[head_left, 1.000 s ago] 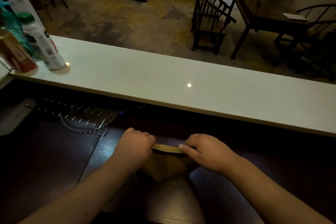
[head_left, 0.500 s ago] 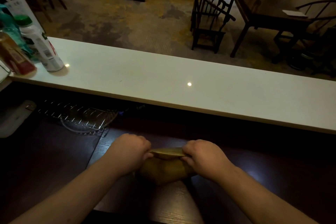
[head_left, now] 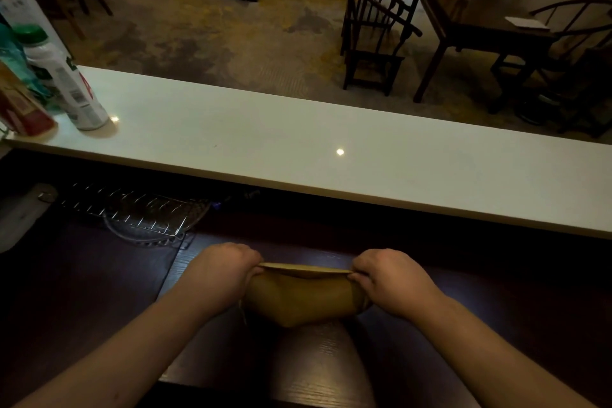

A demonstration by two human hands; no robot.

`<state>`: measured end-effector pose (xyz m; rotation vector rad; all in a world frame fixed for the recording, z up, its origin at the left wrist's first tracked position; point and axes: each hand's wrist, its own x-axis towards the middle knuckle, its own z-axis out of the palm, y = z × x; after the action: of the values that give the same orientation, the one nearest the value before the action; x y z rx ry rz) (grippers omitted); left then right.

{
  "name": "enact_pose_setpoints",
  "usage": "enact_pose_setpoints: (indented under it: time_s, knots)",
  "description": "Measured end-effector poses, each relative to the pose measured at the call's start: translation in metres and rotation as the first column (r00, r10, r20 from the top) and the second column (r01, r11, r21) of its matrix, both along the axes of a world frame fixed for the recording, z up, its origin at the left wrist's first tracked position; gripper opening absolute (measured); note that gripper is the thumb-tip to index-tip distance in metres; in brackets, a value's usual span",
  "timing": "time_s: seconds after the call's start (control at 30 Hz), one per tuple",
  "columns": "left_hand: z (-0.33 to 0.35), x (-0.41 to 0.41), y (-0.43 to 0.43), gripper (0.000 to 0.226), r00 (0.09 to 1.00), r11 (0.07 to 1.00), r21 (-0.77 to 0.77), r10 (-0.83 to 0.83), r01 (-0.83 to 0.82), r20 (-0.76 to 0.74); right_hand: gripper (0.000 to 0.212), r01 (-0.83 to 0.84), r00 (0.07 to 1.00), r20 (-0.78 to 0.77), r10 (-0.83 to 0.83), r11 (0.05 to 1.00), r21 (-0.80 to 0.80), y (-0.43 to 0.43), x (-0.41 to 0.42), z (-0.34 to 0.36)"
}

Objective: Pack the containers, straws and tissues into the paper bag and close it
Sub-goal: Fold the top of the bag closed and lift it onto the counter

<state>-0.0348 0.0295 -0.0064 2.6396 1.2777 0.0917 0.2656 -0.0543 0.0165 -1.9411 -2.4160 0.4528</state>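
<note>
A brown paper bag (head_left: 303,301) stands on the dark wooden counter (head_left: 318,361) in front of me, its top folded flat into a narrow strip. My left hand (head_left: 225,272) grips the left end of that folded top. My right hand (head_left: 387,276) pinches the right end. Both hands sit at the bag's upper corners with the fold stretched between them. The bag's contents are hidden; no containers, straws or tissues show outside it.
A raised white ledge (head_left: 331,149) runs across behind the bag. Bottles (head_left: 63,79) stand at its left end. A wire rack (head_left: 132,209) lies on the dark counter at left. Chairs (head_left: 374,30) and a table (head_left: 480,26) fill the room beyond.
My hands have moved apart from the middle of the bag's top to its two ends, and the folded top is now pulled wider and flatter.
</note>
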Motion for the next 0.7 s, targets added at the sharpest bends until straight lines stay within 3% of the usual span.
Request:
enact_pose_setpoints:
  time_s: [0.17,0.27,0.37,0.53,0.7]
  knots:
    - [0.03,-0.005,0.002,0.03,1.0,0.999,-0.018,-0.03,0.03,0.009,0.02,-0.035,0.999,-0.016,0.035,0.998,0.042,-0.002,0.004,0.034]
    - [0.082,-0.006,0.012,0.039,0.995,0.996,0.05,-0.08,0.077,0.067,0.017,-0.058,0.998,-0.006,0.059,0.995,0.081,0.01,0.013,0.092]
    - [0.146,0.003,0.034,0.027,0.99,0.99,0.121,-0.085,0.072,0.108,0.008,-0.068,0.998,0.021,0.065,0.985,0.156,0.029,0.023,0.16]
    - [0.231,0.029,0.089,0.013,0.992,0.962,0.271,-0.064,0.032,0.109,0.008,0.029,0.998,0.056,-0.041,0.979,0.2,0.074,0.036,0.244]
    - [0.268,0.064,0.148,0.031,0.999,0.963,0.27,-0.003,-0.011,0.051,0.008,0.109,0.991,0.043,-0.126,0.953,0.282,0.124,0.056,0.267]
